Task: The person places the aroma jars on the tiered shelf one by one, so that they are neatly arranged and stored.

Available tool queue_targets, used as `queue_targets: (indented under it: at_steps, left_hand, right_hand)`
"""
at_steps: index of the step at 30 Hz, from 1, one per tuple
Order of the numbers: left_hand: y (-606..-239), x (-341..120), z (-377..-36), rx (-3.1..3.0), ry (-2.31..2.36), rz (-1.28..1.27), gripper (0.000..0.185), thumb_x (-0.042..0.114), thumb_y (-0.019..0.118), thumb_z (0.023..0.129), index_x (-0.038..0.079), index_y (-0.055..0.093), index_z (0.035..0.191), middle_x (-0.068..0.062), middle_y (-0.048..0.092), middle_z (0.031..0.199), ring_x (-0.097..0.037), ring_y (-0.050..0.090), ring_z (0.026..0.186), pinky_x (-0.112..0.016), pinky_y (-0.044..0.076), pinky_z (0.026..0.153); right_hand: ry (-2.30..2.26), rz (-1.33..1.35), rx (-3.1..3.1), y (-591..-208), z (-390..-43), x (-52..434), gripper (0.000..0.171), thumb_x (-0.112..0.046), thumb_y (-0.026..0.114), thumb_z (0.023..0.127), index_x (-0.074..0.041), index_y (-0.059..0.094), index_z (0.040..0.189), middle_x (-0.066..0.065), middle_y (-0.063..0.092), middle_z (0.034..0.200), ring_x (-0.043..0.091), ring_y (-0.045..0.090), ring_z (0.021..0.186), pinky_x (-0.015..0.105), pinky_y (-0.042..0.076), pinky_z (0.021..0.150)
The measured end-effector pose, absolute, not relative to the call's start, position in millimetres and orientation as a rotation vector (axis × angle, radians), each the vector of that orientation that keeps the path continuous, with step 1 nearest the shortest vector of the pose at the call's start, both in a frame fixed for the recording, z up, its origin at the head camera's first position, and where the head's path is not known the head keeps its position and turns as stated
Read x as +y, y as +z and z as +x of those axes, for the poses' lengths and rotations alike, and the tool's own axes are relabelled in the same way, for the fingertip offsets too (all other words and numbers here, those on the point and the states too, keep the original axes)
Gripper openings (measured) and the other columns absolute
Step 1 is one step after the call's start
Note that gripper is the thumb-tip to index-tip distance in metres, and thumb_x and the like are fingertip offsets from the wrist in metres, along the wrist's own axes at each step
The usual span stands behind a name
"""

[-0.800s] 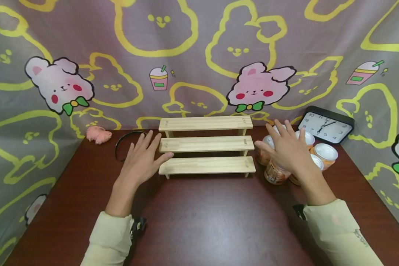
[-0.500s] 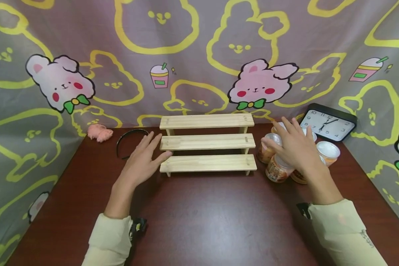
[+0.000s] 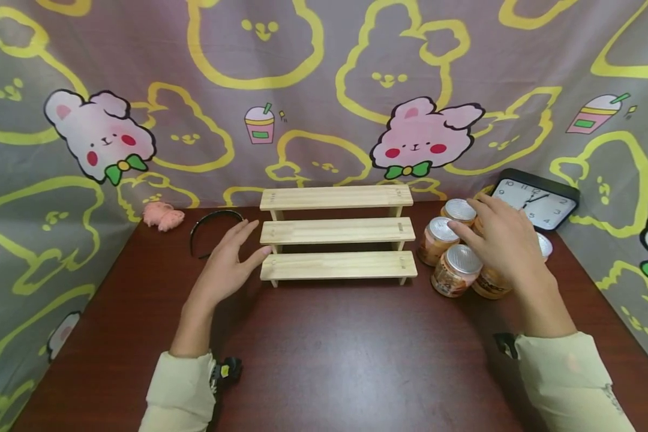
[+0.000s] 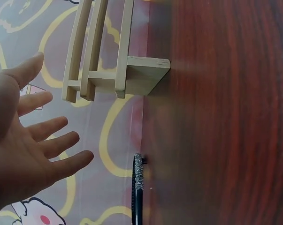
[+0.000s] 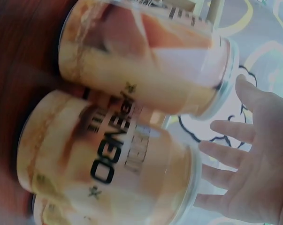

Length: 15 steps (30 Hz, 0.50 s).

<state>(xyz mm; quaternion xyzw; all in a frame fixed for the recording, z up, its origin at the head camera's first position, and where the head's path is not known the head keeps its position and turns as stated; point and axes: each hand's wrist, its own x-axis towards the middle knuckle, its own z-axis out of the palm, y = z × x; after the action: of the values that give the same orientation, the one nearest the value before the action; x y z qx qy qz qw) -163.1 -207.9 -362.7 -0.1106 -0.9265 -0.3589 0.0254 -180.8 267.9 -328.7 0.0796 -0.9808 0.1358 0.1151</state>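
Note:
My left hand (image 3: 224, 264) hovers left of a three-step wooden shelf (image 3: 339, 231), fingers spread and holding nothing. In the left wrist view its fingers (image 4: 61, 145) are loosely extended beside the shelf's end. A black headband (image 4: 137, 187) lies just beyond that hand. My right hand (image 3: 504, 240) is raised over a cluster of several cans with orange labels and silver lids. The nearest can (image 3: 456, 271) stands left of the wrist, and part of the cluster is hidden under the hand. In the right wrist view the fingers (image 5: 225, 154) are straight, close by the lid end of a can (image 5: 108, 159).
A black-framed clock (image 3: 537, 201) leans at the back right corner behind the cans. A pink fluffy object (image 3: 163, 216) lies at the back left. Patterned curtain (image 3: 302, 90) hangs along the back and sides of the dark red table (image 3: 324, 360).
My right hand has shifted to the right across the cans, uncovering the left lids. The left hand has turned a little and drawn slightly back, its fingers closer together.

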Motion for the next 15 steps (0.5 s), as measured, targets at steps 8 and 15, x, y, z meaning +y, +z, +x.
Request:
queue_targets:
  at_steps: [8,15]
  left_hand:
    - [-367,-214,-161,-2.818,-1.184,-0.294,0.068,0.037,0.063,0.102,0.007,0.038,0.157,-0.021,0.027,0.162,-0.040,0.023,0.148,-0.063,0.026,0.114]
    - [-374,-217,-158,-2.791,-1.261,-0.289,0.066,0.033,0.064,0.102,0.002,0.040,0.154,-0.024,0.033,0.158,-0.040,0.029,0.145,-0.063,0.039,0.105]
  right_hand:
    - [0.490,0.150,-2.865,-328,-176,288,0.073,-0.053,0.055,0.101,0.006,0.049,0.143,0.033,0.041,0.149,0.056,0.036,0.132,0.072,0.028,0.104]
    - [0.590,0.081,-2.869,-326,-174,309,0.072,-0.053,0.050,0.103,0.004,0.046,0.147,0.033,0.039,0.150,0.057,0.035,0.132,0.073,0.028,0.102]
